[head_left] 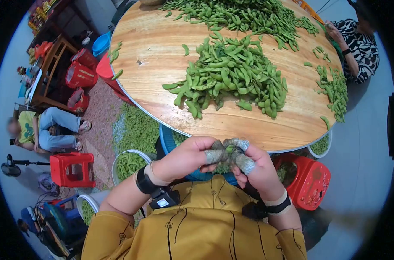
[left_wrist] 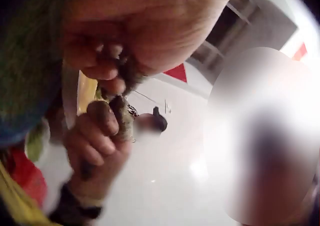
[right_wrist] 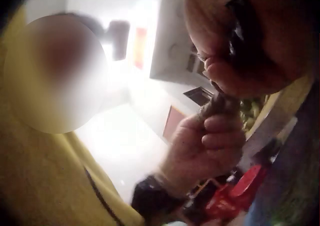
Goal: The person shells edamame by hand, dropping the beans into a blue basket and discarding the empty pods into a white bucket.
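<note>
In the head view both hands meet just off the near edge of the round wooden table (head_left: 153, 39). My left hand (head_left: 190, 157) and right hand (head_left: 256, 167) have tape-wrapped thumbs and fingers, and they pinch a small green pod (head_left: 229, 149) between them. Beyond them a heap of green pods (head_left: 231, 73) lies on the table. In the left wrist view the right hand (left_wrist: 100, 136) has its fingers curled, its tips against those of the left hand (left_wrist: 145, 30). The right wrist view shows the left hand (right_wrist: 205, 146) curled below the right hand (right_wrist: 250, 50).
A blue basket (head_left: 166, 138) stands under the hands. White buckets (head_left: 114, 169) of pods, pods on the floor (head_left: 138, 128) and red stools (head_left: 73, 169) (head_left: 311, 184) are around. One person (head_left: 357, 43) is at the table's right, another (head_left: 54, 125) sits at left.
</note>
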Motion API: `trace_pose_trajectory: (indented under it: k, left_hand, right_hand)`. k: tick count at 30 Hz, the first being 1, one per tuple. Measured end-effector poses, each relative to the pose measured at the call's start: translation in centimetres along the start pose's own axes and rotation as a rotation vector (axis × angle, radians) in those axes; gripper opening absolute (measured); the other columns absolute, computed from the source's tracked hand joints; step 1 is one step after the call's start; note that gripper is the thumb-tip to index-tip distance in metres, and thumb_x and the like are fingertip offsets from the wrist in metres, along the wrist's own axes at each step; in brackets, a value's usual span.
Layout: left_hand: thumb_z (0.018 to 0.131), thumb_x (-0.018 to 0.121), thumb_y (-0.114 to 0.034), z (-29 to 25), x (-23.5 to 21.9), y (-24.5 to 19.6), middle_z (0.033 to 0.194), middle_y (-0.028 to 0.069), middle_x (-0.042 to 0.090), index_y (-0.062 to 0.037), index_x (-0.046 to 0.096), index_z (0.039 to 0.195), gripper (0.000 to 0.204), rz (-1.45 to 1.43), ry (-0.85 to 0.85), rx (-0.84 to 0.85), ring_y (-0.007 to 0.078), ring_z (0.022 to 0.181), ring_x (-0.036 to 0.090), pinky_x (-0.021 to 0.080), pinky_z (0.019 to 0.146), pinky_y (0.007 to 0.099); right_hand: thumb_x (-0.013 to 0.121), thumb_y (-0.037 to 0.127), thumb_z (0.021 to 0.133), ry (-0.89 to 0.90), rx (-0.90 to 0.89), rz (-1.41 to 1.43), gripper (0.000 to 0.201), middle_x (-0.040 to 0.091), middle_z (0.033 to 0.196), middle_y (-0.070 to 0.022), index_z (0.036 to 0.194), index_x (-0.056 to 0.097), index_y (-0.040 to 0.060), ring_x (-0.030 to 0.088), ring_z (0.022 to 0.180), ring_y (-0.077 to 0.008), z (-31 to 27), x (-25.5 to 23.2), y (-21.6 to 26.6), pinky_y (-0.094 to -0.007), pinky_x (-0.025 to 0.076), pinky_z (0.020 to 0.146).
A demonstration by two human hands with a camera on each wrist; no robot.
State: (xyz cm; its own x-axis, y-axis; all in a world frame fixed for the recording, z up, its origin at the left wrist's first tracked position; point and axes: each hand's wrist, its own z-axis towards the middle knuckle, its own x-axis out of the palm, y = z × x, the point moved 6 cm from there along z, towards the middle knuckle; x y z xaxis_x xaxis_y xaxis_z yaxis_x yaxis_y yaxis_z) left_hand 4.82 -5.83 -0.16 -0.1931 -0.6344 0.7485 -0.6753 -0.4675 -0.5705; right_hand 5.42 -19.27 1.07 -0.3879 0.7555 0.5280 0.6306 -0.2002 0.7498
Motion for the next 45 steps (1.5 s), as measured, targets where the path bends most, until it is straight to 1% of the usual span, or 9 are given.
trace_pose_trajectory:
  k: [3, 6, 13, 20, 22, 25, 32, 35, 45]
  left_hand:
    - [0.076, 0.070, -0.014, -1.5, 1.6, -3.5, 0.073, 0.0087, 0.057, -0.0050, 0.065, 0.094, 0.021, 1.525, -0.430, 0.638, 0.0198, 0.058, 0.054, 0.046, 0.057, 0.0312]
    - [0.064, 0.070, -0.011, -2.4, 4.1, -3.4, 0.084, 0.0079, 0.060, -0.0063, 0.064, 0.093, 0.030, 1.994, -0.460, 1.054, 0.0238, 0.061, 0.056, 0.046, 0.055, 0.0330]
    - [0.068, 0.059, -0.010, -2.3, 4.6, -1.7, 0.091, 0.0144, 0.061, 0.0011, 0.062, 0.098, 0.032, 2.167, -0.453, 1.114, 0.0234, 0.066, 0.060, 0.047, 0.055, 0.0316]
    - [0.067, 0.060, 0.000, -1.6, 3.7, -1.7, 0.088, 0.0181, 0.062, 0.0050, 0.061, 0.103, 0.036, 1.985, -0.485, 0.978, 0.0294, 0.066, 0.060, 0.049, 0.057, 0.0343]
    - [0.070, 0.059, 0.003, -1.6, 3.2, -2.4, 0.084, 0.0180, 0.060, 0.0042, 0.061, 0.104, 0.035, 1.722, -0.540, 0.987, 0.0328, 0.066, 0.058, 0.049, 0.058, 0.0364]
    - [0.072, 0.058, 0.002, -1.3, 3.0, -3.0, 0.080, 0.0175, 0.058, 0.0021, 0.061, 0.104, 0.032, 1.609, -0.529, 0.912, 0.0340, 0.066, 0.057, 0.048, 0.059, 0.0380]
    - [0.073, 0.057, 0.001, -0.6, 3.6, -3.4, 0.077, 0.0184, 0.057, 0.0019, 0.062, 0.099, 0.026, 1.555, -0.578, 0.936, 0.0346, 0.065, 0.057, 0.047, 0.059, 0.0382]
    - [0.080, 0.056, -0.001, 0.0, 2.4, -3.2, 0.077, 0.0144, 0.061, 0.0031, 0.061, 0.099, 0.020, 1.507, -0.590, 0.820, 0.0284, 0.063, 0.060, 0.048, 0.058, 0.0364]
    - [0.094, 0.048, -0.012, 0.7, -0.9, -1.0, 0.085, 0.0053, 0.063, -0.0002, 0.058, 0.104, 0.018, 0.241, -0.300, 0.229, 0.0118, 0.064, 0.059, 0.048, 0.059, 0.0235]
  right_hand:
    - [0.044, 0.001, 0.088, -0.110, -0.040, -0.265, 0.036, 0.054, 0.074, -0.0003, 0.124, 0.051, 0.0063, 0.046, 0.052, -0.0051, 0.1, -0.4, 0.1, -0.0199, 0.042, 0.045]
    - [0.041, 0.000, 0.086, -0.147, -0.014, -0.252, 0.037, 0.056, 0.076, -0.0011, 0.121, 0.051, 0.0058, 0.049, 0.055, -0.0058, 0.2, -0.4, -0.1, -0.0205, 0.044, 0.047]
    - [0.039, -0.002, 0.083, -0.174, 0.023, -0.301, 0.038, 0.059, 0.079, -0.0031, 0.118, 0.052, 0.0046, 0.054, 0.057, -0.0067, 0.4, -0.6, -0.1, -0.0209, 0.047, 0.046]
    - [0.046, 0.000, 0.081, -0.168, -0.072, -0.381, 0.030, 0.059, 0.077, -0.0030, 0.108, 0.057, 0.0012, 0.056, 0.060, -0.0093, 1.1, -1.0, -0.7, -0.0245, 0.048, 0.048]
    - [0.051, 0.000, 0.079, -0.205, -0.492, -0.665, 0.029, 0.060, 0.074, -0.0089, 0.107, 0.057, -0.0009, 0.060, 0.061, -0.0198, 1.0, -0.4, 0.8, -0.0316, 0.049, 0.055]
    - [0.056, 0.002, 0.078, -0.300, -0.674, -0.838, 0.032, 0.059, 0.076, -0.0169, 0.109, 0.056, -0.0010, 0.062, 0.065, -0.0332, 0.9, -0.2, 1.4, -0.0378, 0.050, 0.062]
    - [0.058, 0.006, 0.078, -0.392, -0.687, -1.051, 0.033, 0.060, 0.081, -0.0210, 0.110, 0.057, 0.0015, 0.061, 0.074, -0.0403, 0.3, 0.3, 2.3, -0.0400, 0.050, 0.062]
    - [0.058, 0.005, 0.078, -0.409, -0.745, -1.030, 0.035, 0.059, 0.078, -0.0206, 0.113, 0.057, 0.0019, 0.062, 0.069, -0.0358, 0.3, 0.0, 2.0, -0.0379, 0.050, 0.060]
    - [0.050, 0.000, 0.087, -0.136, -0.279, -0.233, 0.035, 0.056, 0.073, 0.0028, 0.122, 0.053, 0.0022, 0.046, 0.052, -0.0028, -0.3, -1.7, 0.2, -0.0179, 0.038, 0.046]
